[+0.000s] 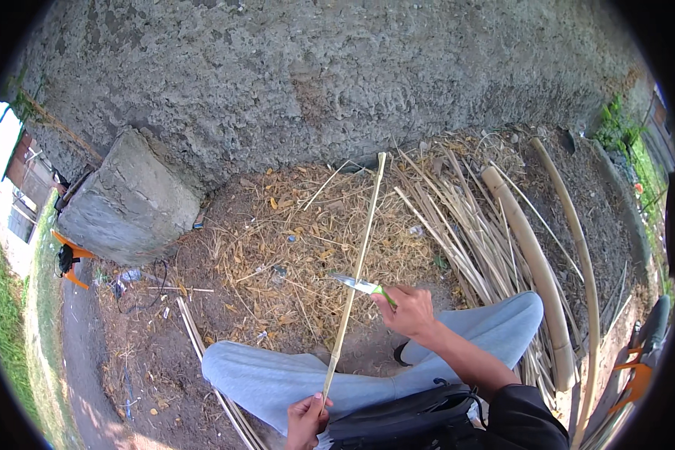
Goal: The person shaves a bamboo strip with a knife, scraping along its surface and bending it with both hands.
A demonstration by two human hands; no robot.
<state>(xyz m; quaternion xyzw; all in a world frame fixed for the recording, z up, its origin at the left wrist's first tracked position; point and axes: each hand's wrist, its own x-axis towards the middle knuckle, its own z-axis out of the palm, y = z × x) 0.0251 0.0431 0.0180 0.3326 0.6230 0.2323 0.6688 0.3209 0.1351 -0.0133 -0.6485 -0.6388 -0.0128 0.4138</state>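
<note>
My left hand (305, 418) is closed on the near end of a long, thin bamboo strip (344, 321), low in front of my lap. The strip slants up and away from me, its far end in front of the wall. In my right hand (410, 311) is a knife with a green handle (386, 297), the fingers wrapped round it. Its bright blade (352, 283) points left and lies across the strip about halfway along; whether it bites into the bamboo I cannot tell.
Split bamboo strips (469, 232) lie piled on the right, beside a thick bamboo pole (529, 262) and a thinner, curved pole (577, 240). More strips (191, 330) lie left of my knees. A rough wall (315, 82) rises ahead, with a concrete block (139, 199) at left. Shavings (300, 255) litter the ground.
</note>
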